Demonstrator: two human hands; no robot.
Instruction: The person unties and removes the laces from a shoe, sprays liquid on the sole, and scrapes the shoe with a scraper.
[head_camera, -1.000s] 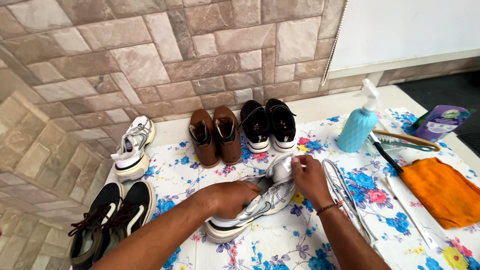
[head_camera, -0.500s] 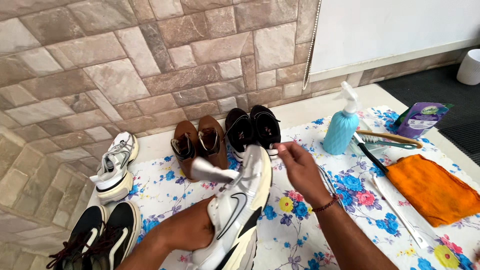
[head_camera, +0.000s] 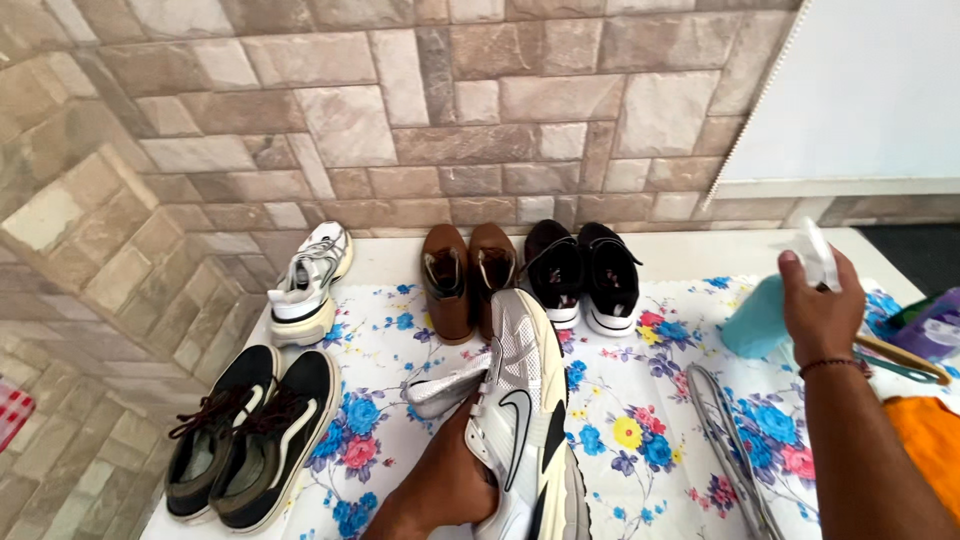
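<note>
My left hand (head_camera: 450, 480) is inside a white and grey sneaker (head_camera: 525, 410) with a black side mark, holding it up on its side over the flowered cloth (head_camera: 640, 420). The sneaker's tongue sticks out to the left. My right hand (head_camera: 820, 305) is closed around the white pump head of a turquoise spray bottle (head_camera: 755, 318) at the right of the cloth. A loose lace (head_camera: 735, 450) lies on the cloth between the two hands.
Along the stone wall stand a brown pair (head_camera: 468, 275) and a black pair (head_camera: 585, 270). A single white sneaker (head_camera: 310, 280) sits at the left, a dark green pair (head_camera: 255, 430) at the front left. An orange cloth (head_camera: 930, 440) and a purple container (head_camera: 935, 320) lie at the right.
My right hand left the sneaker's laces and moved right to grip the spray bottle. My left hand raised the sneaker from lying flat to standing on its side.
</note>
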